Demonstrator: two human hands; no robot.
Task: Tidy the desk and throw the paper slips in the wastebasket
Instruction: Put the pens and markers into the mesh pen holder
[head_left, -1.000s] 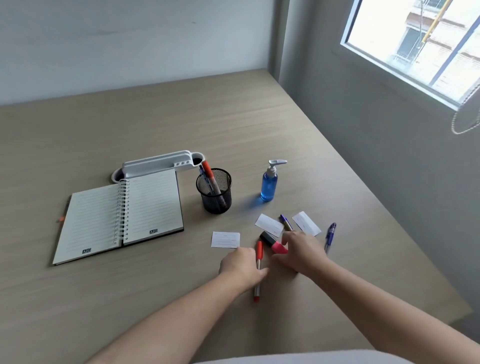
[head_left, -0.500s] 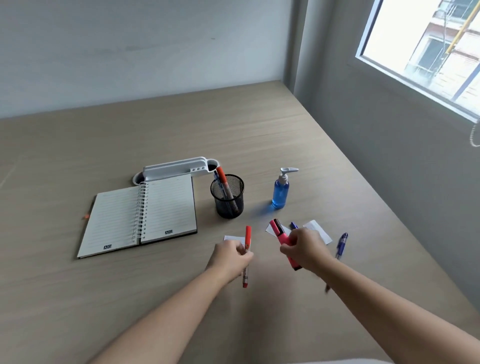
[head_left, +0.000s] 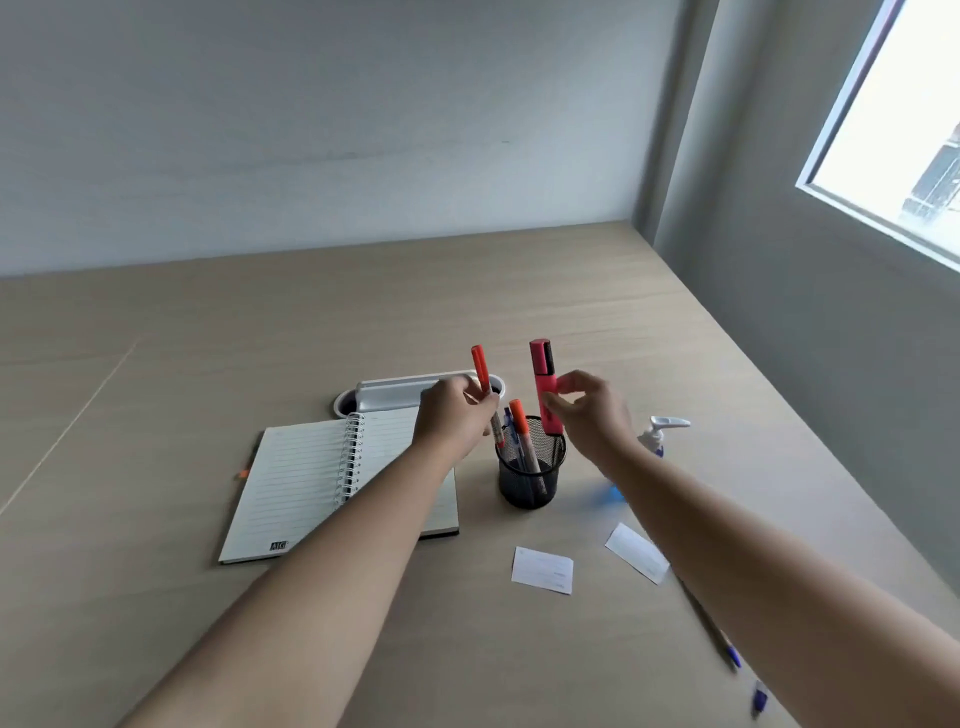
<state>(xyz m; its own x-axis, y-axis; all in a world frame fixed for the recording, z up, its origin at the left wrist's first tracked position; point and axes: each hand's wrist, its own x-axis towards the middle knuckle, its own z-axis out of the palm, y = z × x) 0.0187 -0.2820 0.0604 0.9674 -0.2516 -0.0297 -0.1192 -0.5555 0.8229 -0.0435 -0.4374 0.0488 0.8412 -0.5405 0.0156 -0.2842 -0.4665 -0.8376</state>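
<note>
My left hand (head_left: 457, 413) grips an orange-capped pen (head_left: 482, 374) upright, just left of the black mesh pen cup (head_left: 530, 480). My right hand (head_left: 592, 415) pinches a pink highlighter (head_left: 544, 384) upright above the cup's right rim. The cup holds an orange-capped pen (head_left: 521, 431) and a blue one. Two white paper slips lie on the desk in front of the cup: one (head_left: 542, 569) flat, another (head_left: 636, 552) partly under my right forearm. Blue pens (head_left: 732, 656) lie near the right desk edge, partly hidden by my arm.
An open spiral notebook (head_left: 301, 483) lies left of the cup, under my left forearm. A white cable-port cover (head_left: 395, 392) sits behind it. A blue pump bottle (head_left: 660, 434) stands right of the cup, mostly behind my right hand. Walls close the back and right.
Both hands lifted their pens off the desk and carried them forward to the pen cup. The view tilted up, so the slips now lie nearer to me.
</note>
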